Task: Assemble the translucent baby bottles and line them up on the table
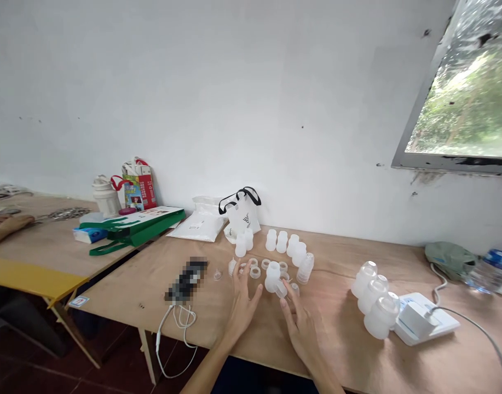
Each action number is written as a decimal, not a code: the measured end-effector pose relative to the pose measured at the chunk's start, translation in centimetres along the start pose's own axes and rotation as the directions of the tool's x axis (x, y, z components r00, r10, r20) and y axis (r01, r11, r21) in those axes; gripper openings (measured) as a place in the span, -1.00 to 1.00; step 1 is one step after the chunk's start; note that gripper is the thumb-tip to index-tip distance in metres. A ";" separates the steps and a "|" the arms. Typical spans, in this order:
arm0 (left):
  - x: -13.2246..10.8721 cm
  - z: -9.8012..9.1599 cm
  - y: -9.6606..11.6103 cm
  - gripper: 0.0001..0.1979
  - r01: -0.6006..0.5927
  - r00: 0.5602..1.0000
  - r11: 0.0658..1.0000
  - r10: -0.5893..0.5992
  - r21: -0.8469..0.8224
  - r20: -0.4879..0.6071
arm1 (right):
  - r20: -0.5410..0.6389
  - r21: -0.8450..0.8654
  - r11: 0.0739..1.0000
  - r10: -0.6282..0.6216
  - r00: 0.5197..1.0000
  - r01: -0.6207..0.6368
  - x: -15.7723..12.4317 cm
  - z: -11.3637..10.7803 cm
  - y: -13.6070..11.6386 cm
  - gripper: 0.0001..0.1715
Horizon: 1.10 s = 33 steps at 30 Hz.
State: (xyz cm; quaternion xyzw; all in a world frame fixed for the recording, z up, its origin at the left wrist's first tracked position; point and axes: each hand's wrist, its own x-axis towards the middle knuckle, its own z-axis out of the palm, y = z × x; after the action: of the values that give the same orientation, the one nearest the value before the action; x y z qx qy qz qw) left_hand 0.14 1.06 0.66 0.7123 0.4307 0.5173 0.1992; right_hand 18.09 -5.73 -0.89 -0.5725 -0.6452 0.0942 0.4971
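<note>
My left hand (241, 302) lies on the wooden table (341, 355) with its fingers spread, fingertips beside small white rings (254, 270) and a small clear part (232, 266). My right hand (300, 323) rests to its right, fingers stretched toward a translucent plastic bottle (272, 276) and a small clear piece (281, 289), which its fingertips touch or nearly touch. More white bottles (282, 241) stand in a row behind. Three assembled bottles (376, 306) lie to the right.
A blurred phone (186, 280) with a white cable lies left of my hands. A white bag with black handles (243, 214) and a white packet stand by the wall. A power strip (423, 323), green cloth and water bottle sit at right. Another person's hand (8, 225) rests on the left table.
</note>
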 end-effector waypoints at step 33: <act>-0.7 0.4 0.8 -0.46 0.129 0.870 0.985 -0.055 -0.117 0.491 | -0.176 0.238 0.945 0.270 0.947 -0.226 1.2 -0.5 0.8 -0.38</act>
State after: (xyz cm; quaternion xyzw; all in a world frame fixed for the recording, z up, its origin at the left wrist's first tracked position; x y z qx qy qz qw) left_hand 0.78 0.08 0.68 0.7812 0.3614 0.3420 0.3770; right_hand 19.12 -4.69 -0.57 -0.5989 -0.4987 0.1658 0.6042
